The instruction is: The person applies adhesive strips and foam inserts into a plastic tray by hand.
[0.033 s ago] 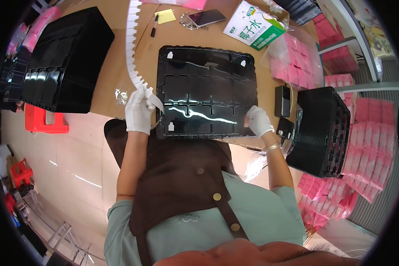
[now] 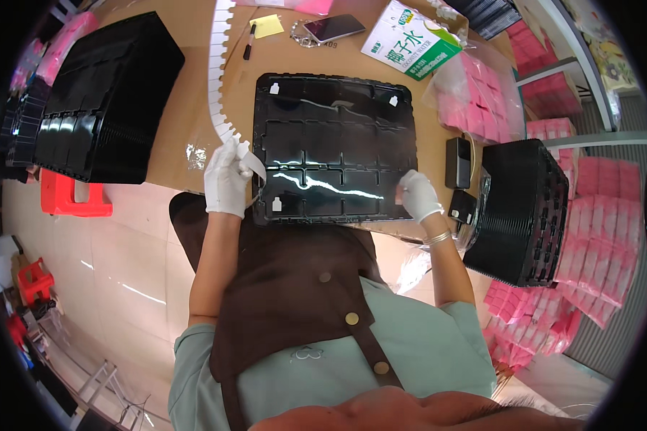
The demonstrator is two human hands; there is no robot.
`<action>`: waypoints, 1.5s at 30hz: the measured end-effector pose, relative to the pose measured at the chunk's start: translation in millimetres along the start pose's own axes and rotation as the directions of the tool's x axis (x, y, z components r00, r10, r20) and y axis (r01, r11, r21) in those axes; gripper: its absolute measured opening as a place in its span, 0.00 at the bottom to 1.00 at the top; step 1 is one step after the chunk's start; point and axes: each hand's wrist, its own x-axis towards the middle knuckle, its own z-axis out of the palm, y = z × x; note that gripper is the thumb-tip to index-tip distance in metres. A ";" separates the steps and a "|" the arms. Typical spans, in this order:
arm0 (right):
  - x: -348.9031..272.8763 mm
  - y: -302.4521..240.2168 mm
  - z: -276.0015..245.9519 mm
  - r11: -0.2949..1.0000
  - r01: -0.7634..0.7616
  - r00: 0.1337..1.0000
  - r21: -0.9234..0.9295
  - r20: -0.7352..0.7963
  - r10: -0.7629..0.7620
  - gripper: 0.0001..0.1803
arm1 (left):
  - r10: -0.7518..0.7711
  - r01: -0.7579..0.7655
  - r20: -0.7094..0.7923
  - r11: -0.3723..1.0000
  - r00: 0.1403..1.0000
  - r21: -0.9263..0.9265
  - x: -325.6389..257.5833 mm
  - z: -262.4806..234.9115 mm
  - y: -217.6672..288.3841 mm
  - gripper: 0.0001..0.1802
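Observation:
A black plastic tray point(image 2: 338, 147) with a glossy, ribbed surface lies in front of me. Small white tag-shaped stickers point(image 2: 276, 204) are on its lower left and two upper corners. My left hand point(image 2: 226, 179), in a white glove, pinches a long white strip of stickers point(image 2: 216, 72) beside the tray's left edge; the strip's loose end curls toward the tray. At the tray's lower right corner is my right hand point(image 2: 420, 196), gloved with bare fingertips showing. Its fingers are drawn together against the surface, and whatever they hold is hidden.
Stacks of black trays stand at left point(image 2: 108, 93) and right point(image 2: 517, 212). Across the cardboard-covered table point(image 2: 187, 108) are a marker point(image 2: 248, 44), yellow notes point(image 2: 267, 26), a phone point(image 2: 334, 28), a carton point(image 2: 410, 43), pink bagged packs point(image 2: 474, 100) and a black box point(image 2: 458, 164).

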 end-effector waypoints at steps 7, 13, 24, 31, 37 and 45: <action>5.9 -6.8 0.7 0.969 -0.101 0.991 -0.226 0.058 0.117 0.03 | 0.069 -0.068 -0.008 0.996 0.998 0.059 -0.1 4.7 -12.3 0.14; 4.7 7.8 -7.7 0.996 -0.023 0.993 0.082 0.113 0.013 0.05 | 0.093 -0.089 -0.037 0.991 0.995 0.098 -6.7 6.6 -9.4 0.14; 6.7 8.1 0.2 0.988 -0.052 0.995 0.145 0.094 0.038 0.07 | 0.126 -0.113 -0.083 0.983 0.988 0.146 -6.0 -0.8 -3.2 0.14; 8.0 6.2 -9.6 0.994 0.063 0.981 0.094 0.180 -0.079 0.05 | 0.148 -0.137 -0.066 0.978 0.987 0.158 -7.4 -1.8 -2.6 0.15; 8.7 32.1 -8.1 0.926 0.196 0.945 0.323 0.191 -0.267 0.06 | 0.153 -0.137 -0.070 0.971 0.986 0.197 -3.7 -4.1 -2.5 0.15; 58.5 59.0 -16.0 0.598 -0.099 0.978 0.796 0.188 -0.089 0.06 | 0.176 -0.139 -0.105 0.946 0.979 0.294 -3.8 -3.1 5.0 0.15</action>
